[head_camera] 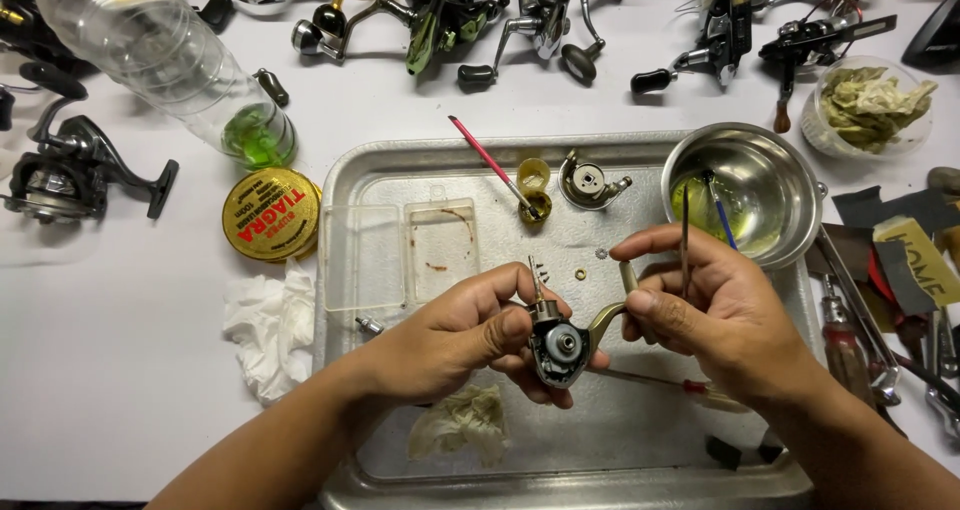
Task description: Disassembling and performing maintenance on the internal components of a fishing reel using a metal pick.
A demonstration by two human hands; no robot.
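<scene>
1. Centre of the frame: the left hand [455,335] is wrapped around a small fishing reel body [556,348], fingers closed on it from the left, thumb pressed to its side, the round bearing face turned up toward the camera.
2. A thin shaft [535,275] sticks up out of the top of that reel body, tilted slightly left.
3. The right hand [715,310], just right of centre, pinches the reel's bronze-coloured foot [612,315] between thumb and forefinger; the same hand also carries a slim dark tool [685,232] standing upright between the fingers.
4. Both hands hover over a metal tray [400,155] that fills the middle and lower part of the frame.
5. On the tray, upper middle: a pink-handled brush [485,158] lying diagonally, its tip at a small yellow cap [534,191], with a round metal reel part [586,182] just to the right.
6. Upper right of the tray: a steel bowl [745,142] with greenish liquid and a blue-handled tool leaning inside it.
7. Left part of the tray: a clear plastic box [400,255], with reddish smears inside.
8. Left of the tray on the white table: a yellow round tin [271,213], crumpled white tissue [270,335] below it, and a clear bottle [165,55] with green liquid at upper left.
9. Along the top edge: a row of fishing reels [480,15].
10. Lower centre: a crumpled rag [465,425] on the tray under the left wrist.
</scene>
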